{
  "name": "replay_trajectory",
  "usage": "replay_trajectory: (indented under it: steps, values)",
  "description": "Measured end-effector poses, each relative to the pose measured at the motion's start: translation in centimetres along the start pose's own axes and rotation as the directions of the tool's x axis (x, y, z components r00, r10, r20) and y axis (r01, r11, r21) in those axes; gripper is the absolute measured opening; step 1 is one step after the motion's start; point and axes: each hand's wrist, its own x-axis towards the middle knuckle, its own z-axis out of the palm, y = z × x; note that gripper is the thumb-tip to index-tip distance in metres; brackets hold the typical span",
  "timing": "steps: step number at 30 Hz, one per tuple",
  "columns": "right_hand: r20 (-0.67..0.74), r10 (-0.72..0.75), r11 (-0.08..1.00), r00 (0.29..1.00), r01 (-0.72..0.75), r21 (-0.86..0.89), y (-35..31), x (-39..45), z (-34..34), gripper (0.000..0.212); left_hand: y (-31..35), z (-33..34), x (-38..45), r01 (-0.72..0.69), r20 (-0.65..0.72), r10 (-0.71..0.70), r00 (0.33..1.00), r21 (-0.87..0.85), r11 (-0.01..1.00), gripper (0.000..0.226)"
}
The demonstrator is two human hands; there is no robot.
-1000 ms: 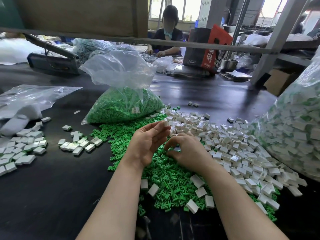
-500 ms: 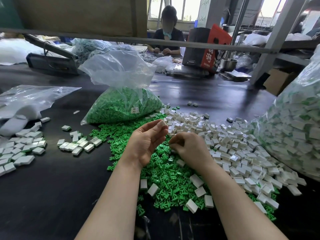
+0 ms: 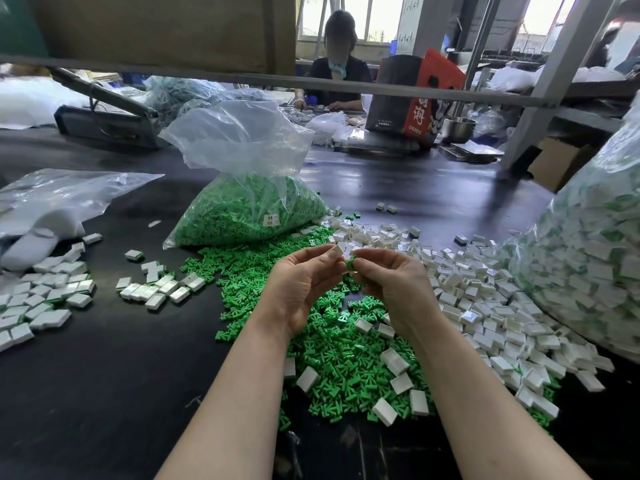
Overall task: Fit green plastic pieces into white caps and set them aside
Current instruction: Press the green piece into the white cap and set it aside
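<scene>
My left hand (image 3: 300, 282) pinches a white cap (image 3: 336, 251) at its fingertips, raised above the table. My right hand (image 3: 391, 282) pinches a small green plastic piece (image 3: 350, 263) right beside that cap, the two nearly touching. Below them spreads a loose heap of green pieces (image 3: 332, 344) with a few white caps lying on it. A wide heap of white caps (image 3: 478, 296) lies to the right. Finished caps (image 3: 45, 299) sit in groups at the left, with a smaller group (image 3: 162, 289) nearer the middle.
A clear bag of green pieces (image 3: 249, 213) stands behind the heaps. A large bag of finished caps (image 3: 595, 258) fills the right edge. Flat plastic bags (image 3: 59, 199) lie far left. Another person (image 3: 336, 67) works across the black table (image 3: 104, 375), under a metal bar.
Both hands have risen from the heap and come together. The right hand, earlier down among the green pieces, now holds a green piece up against the cap in the left hand.
</scene>
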Motion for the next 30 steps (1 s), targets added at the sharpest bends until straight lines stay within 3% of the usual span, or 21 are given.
replay_trajectory:
  steps: [8, 14, 21, 30]
  values:
    - [0.035, 0.071, 0.979, 0.997, -0.076, 0.187, -0.07, 0.14, 0.18, 0.007, 0.04, -0.14, 0.0, 0.004, -0.029, -0.004, 1.0, 0.002, 1.0, 0.039]
    - [0.093, -0.05, 0.994, 0.994, 0.04, 0.104, 0.2, 0.31, -0.06, 0.025, 0.01, -0.13, -0.08, 0.006, -0.047, -0.006, 0.999, 0.017, 1.0, 0.041]
    - [0.001, -0.208, 0.976, 0.978, 0.207, -0.067, 0.55, 0.32, 0.13, 0.01, -0.04, 0.21, -0.36, -0.018, -0.048, 0.022, 0.999, 0.069, 0.997, 0.039]
    - [-0.023, -0.276, 0.952, 0.961, 0.27, -0.143, 0.68, 0.39, 0.11, 0.009, -0.13, 0.24, -0.43, -0.091, -0.029, 0.097, 0.995, 0.173, 0.981, 0.031]
